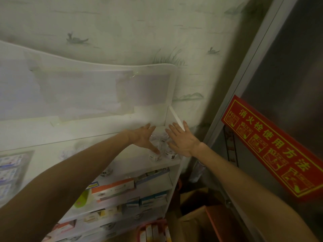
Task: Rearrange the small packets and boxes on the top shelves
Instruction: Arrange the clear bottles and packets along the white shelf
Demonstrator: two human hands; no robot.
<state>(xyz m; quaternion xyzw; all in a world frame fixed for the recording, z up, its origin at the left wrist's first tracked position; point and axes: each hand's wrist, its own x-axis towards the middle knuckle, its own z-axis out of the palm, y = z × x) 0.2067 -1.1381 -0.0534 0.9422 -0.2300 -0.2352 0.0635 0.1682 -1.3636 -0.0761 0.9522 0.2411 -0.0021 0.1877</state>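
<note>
Both my hands reach up to the top shelf point(122, 156) of a white shelf unit. My left hand point(143, 137) and my right hand point(181, 138) lie flat with straight fingers on either side of a cluster of small clear-wrapped packets point(161, 142) at the shelf's right end. My left thumb touches a small white packet point(154, 157) at the front edge. Another like it point(171, 155) sits beside it, below my right hand. The packets between my palms are partly hidden.
Lower shelves hold an orange-and-white box point(113, 188), a green item point(81, 200) and several small boxes point(146, 199). A red sign with yellow characters point(272, 147) hangs on a metal frame at right. Cardboard boxes point(197, 215) and a red basket point(153, 231) stand below.
</note>
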